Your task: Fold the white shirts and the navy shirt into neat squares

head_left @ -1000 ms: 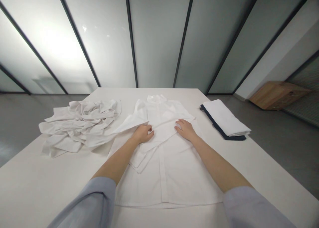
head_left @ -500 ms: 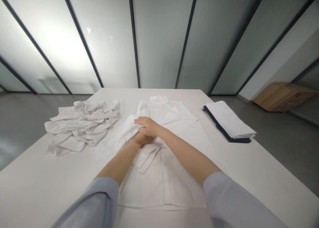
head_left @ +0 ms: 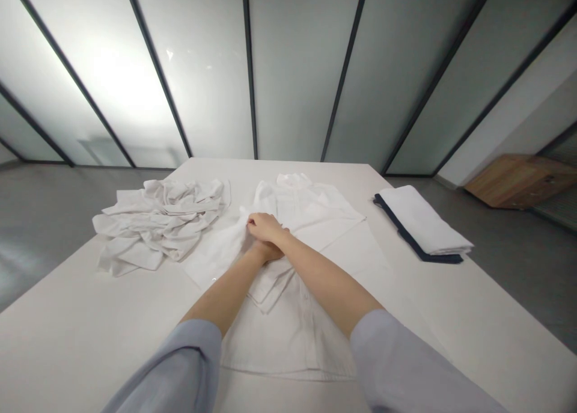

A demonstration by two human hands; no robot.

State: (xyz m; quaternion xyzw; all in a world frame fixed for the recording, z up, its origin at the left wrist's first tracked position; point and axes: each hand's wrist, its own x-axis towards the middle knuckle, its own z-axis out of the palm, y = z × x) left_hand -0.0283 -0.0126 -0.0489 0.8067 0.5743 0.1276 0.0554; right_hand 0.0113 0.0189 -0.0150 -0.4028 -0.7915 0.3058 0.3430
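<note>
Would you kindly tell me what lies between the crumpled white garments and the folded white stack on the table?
A white shirt lies spread out there, as the head view shows.

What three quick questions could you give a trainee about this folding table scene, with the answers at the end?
1. Which lies closer to the collar of the white shirt: the right hand or the left hand?
2. True or false: the crumpled white garment lies to the right of the shirt on the table.
3. What colour shows along the edge of the folded white cloth?

Key: 1. Right hand. 2. False, it lies to the left. 3. Navy.
</note>
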